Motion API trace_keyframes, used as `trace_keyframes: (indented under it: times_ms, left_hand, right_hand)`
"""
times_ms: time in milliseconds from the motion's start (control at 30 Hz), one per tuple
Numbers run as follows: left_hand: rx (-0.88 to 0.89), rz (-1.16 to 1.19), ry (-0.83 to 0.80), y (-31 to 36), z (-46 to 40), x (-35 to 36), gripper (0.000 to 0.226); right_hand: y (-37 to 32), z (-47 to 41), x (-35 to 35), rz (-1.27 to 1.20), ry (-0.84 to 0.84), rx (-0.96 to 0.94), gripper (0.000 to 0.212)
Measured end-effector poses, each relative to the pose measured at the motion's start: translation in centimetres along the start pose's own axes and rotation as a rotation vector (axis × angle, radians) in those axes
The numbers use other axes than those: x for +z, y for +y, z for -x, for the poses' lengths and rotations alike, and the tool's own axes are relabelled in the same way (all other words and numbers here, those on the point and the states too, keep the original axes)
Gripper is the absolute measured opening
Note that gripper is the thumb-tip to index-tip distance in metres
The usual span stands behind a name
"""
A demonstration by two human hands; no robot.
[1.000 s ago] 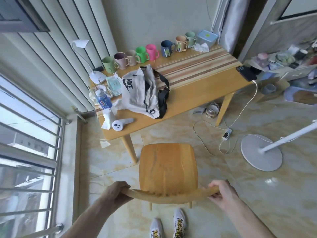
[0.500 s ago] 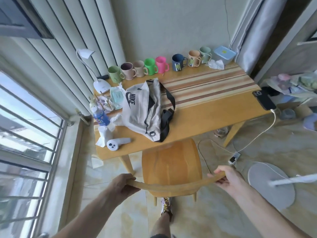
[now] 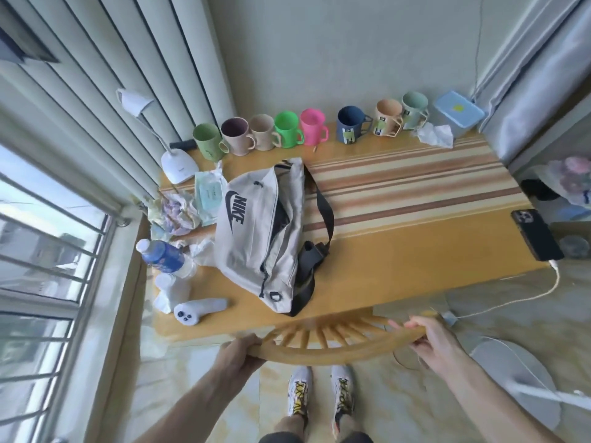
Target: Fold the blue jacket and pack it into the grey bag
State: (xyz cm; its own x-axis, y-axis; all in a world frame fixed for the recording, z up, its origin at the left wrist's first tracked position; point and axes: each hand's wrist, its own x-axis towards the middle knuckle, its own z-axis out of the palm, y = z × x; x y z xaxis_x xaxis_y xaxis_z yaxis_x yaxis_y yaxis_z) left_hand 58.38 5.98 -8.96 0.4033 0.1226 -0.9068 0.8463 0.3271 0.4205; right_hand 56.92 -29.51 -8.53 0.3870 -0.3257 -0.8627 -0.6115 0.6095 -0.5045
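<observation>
Where wall mugs (image 3: 289, 131) end, table (image 3: 415, 251) w/ bag (image 3: 256, 238).

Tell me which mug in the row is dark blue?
The sixth mug from the left, beside the pink mug; the other mugs are green, pink, beige or brownish.

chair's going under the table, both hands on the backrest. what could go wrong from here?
1. The grey bag hangs over the table's near edge, right above the chair backrest; a bump could pull it off.
2. The phone sits at the right edge with its cable trailing down; a chair leg might snag it.
</observation>
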Motion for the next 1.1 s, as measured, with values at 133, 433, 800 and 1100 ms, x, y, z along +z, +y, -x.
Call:
trace_keyframes:
  times_ms: [133, 433, 800, 1100]
  left_hand:
    - [0.021, 0.034, 0.033, 0.0, -0.3, 1.7, 0.007]
    - [0.022, 0.088, 0.065, -2.0, -1.6, 2.2, 0.014]
    - [0.237, -0.8, 0.375, -1.4, -0.5, 3.0, 0.041]
    - [0.61, -1.395, 0.363, -3.7, 3.0, 4.2, 0.028]
  right_hand:
    - [-1.2, -2.4, 0.0, -0.017, -0.013, 0.036, 0.029]
    - [-1.9, -4.5, -1.1, 0.008, -0.054, 0.114, 0.042]
    - [-1.9, -4.7, -1.4, 0.44, 0.201, -0.118, 0.033]
    - [-2.1, -0.7, -3.2, 1.285, 0.091, -0.652, 0.016]
